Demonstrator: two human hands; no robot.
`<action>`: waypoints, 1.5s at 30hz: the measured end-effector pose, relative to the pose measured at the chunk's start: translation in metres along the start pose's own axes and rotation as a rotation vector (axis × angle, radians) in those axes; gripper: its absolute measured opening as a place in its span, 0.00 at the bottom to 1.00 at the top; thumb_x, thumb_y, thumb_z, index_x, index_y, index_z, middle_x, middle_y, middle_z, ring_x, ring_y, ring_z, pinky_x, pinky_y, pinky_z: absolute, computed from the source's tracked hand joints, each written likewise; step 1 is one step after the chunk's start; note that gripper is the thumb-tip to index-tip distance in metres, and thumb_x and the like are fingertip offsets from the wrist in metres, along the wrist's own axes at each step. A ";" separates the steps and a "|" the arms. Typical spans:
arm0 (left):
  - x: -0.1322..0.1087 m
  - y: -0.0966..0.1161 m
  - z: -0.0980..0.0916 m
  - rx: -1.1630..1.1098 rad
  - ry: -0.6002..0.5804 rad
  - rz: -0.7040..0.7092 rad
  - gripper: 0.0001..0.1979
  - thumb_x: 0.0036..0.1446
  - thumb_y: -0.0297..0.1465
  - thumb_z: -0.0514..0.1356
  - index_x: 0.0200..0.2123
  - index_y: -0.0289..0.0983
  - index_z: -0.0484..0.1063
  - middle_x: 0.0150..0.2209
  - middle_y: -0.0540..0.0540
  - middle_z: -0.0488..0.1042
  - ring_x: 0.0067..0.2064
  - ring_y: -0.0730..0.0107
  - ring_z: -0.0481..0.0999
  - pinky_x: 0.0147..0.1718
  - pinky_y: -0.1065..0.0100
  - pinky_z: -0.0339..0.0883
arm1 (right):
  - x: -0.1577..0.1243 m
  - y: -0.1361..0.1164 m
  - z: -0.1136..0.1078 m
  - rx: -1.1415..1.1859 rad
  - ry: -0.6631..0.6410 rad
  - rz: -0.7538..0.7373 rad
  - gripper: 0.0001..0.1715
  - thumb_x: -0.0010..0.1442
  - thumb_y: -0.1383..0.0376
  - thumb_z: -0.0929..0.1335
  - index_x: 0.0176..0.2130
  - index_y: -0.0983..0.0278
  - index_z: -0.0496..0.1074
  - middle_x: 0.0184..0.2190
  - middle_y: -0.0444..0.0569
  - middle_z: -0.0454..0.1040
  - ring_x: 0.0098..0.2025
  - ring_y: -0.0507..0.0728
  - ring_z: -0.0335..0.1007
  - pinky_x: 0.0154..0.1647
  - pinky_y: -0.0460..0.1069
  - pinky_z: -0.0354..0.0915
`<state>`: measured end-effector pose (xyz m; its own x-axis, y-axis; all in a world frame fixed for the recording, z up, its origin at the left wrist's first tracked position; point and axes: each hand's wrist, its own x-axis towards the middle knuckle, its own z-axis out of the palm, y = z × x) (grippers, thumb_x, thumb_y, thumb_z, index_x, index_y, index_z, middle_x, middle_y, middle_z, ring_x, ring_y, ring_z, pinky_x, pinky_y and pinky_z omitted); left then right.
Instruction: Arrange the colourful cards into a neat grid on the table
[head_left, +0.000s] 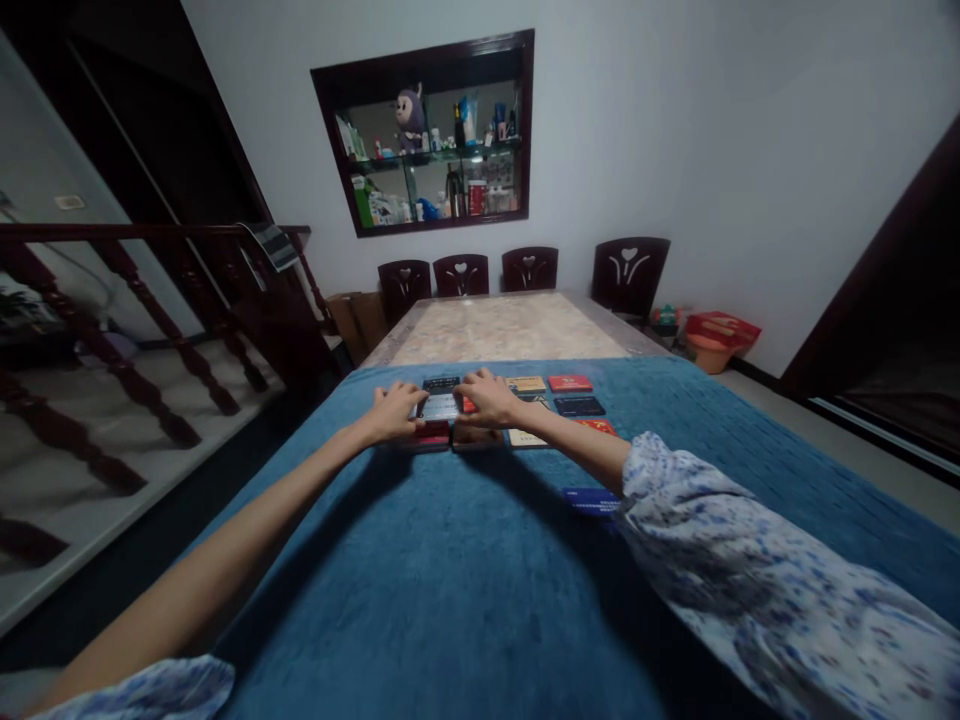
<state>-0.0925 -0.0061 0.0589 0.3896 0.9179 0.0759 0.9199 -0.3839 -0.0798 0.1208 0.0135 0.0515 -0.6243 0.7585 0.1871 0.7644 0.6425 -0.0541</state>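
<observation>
Flat cards, perhaps bank or membership cards, lie in rows on the blue cloth. A light grey card [439, 407] sits between my two hands in the left part of the rows. My left hand [396, 411] has its curled fingers at the card's left edge, and my right hand [486, 399] curls over its right edge. Behind it is a black card [441, 384]; in front is a dark red card [431, 436], with a brown one [477, 438] beside that. My right hand and wrist partly cover a red card and neighbouring cards.
Farther right lie a red card [570, 383], a dark blue card [579, 406] and a yellow-red card [596, 427]. A blue card [591, 501] lies nearer, partly under my right sleeve. Beyond the cloth [450, 580] are the marble-patterned tabletop [517, 325] and several chairs [630, 272].
</observation>
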 end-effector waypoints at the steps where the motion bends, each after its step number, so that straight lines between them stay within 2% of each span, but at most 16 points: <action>1: 0.004 -0.003 0.001 -0.003 -0.012 -0.012 0.24 0.52 0.31 0.57 0.54 0.38 0.68 0.53 0.37 0.68 0.55 0.48 0.62 0.50 0.46 0.57 | 0.005 0.000 0.001 0.000 -0.011 0.005 0.21 0.57 0.53 0.70 0.47 0.62 0.73 0.52 0.58 0.68 0.54 0.69 0.57 0.47 0.59 0.61; 11: 0.031 -0.024 0.016 -0.036 -0.082 -0.086 0.25 0.50 0.31 0.58 0.54 0.38 0.70 0.55 0.37 0.68 0.57 0.46 0.65 0.51 0.51 0.63 | 0.040 0.000 0.010 0.014 -0.122 0.042 0.19 0.57 0.55 0.70 0.45 0.62 0.76 0.54 0.59 0.68 0.56 0.70 0.57 0.50 0.61 0.63; 18: 0.044 -0.033 0.027 -0.090 -0.083 -0.038 0.22 0.49 0.30 0.59 0.50 0.37 0.73 0.52 0.41 0.72 0.53 0.55 0.70 0.51 0.64 0.64 | 0.052 0.007 0.020 0.014 -0.177 0.041 0.18 0.57 0.56 0.70 0.46 0.62 0.75 0.56 0.58 0.68 0.58 0.71 0.56 0.52 0.63 0.62; 28: 0.051 -0.041 0.036 -0.146 -0.123 0.005 0.19 0.47 0.30 0.59 0.45 0.38 0.74 0.45 0.44 0.74 0.43 0.63 0.73 0.43 0.69 0.66 | 0.055 0.010 0.025 0.040 -0.239 0.038 0.17 0.58 0.56 0.70 0.45 0.61 0.76 0.55 0.56 0.71 0.59 0.71 0.57 0.52 0.62 0.62; 35: 0.051 -0.043 0.037 -0.147 -0.139 0.013 0.15 0.47 0.32 0.59 0.40 0.36 0.75 0.41 0.44 0.72 0.41 0.63 0.72 0.41 0.69 0.66 | 0.054 0.009 0.025 0.040 -0.240 0.035 0.15 0.58 0.57 0.70 0.44 0.60 0.75 0.54 0.55 0.71 0.59 0.70 0.58 0.51 0.62 0.63; 45: 0.052 -0.043 0.037 -0.164 -0.140 0.025 0.21 0.47 0.33 0.58 0.46 0.35 0.74 0.46 0.40 0.73 0.45 0.58 0.73 0.44 0.65 0.67 | 0.055 0.010 0.027 0.012 -0.225 0.009 0.17 0.58 0.56 0.69 0.45 0.61 0.75 0.54 0.57 0.71 0.58 0.70 0.60 0.49 0.59 0.64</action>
<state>-0.1136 0.0616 0.0291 0.4132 0.9084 -0.0638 0.9093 -0.4077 0.0836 0.0893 0.0644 0.0347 -0.6387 0.7686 -0.0365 0.7690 0.6358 -0.0664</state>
